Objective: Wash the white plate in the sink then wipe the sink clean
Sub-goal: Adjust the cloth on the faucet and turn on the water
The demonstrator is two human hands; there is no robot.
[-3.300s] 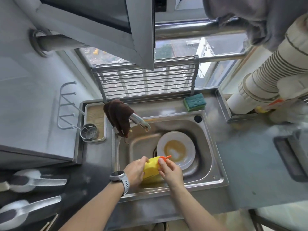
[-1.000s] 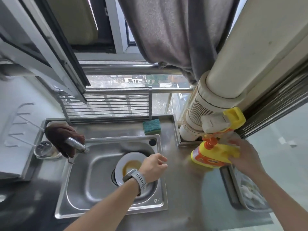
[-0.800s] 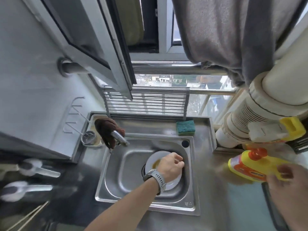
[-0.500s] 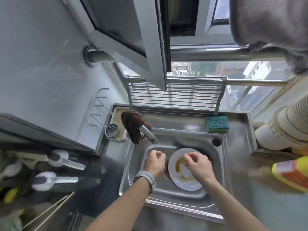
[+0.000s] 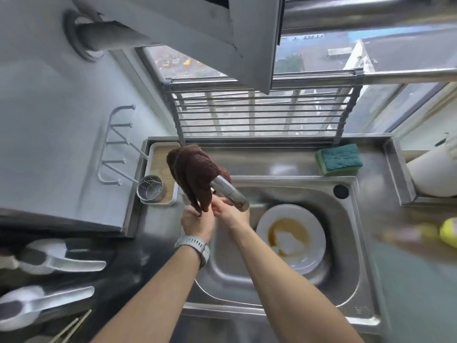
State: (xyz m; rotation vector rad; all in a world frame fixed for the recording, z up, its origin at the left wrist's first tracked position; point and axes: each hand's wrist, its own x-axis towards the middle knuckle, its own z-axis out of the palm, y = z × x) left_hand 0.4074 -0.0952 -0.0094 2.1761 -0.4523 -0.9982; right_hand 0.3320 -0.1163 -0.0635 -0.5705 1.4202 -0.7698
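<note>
Both hands meet under the steel tap spout (image 5: 228, 193) | my left hand (image 5: 197, 222) and right hand (image 5: 231, 211): grip hidden by the dark brown rag (image 5: 195, 175), cannot tell | round white plate (image 5: 290, 235), brown-stained, flat in the steel sink (image 5: 346, 256) at 3 o'clock, presumably awaiting water.
</note>
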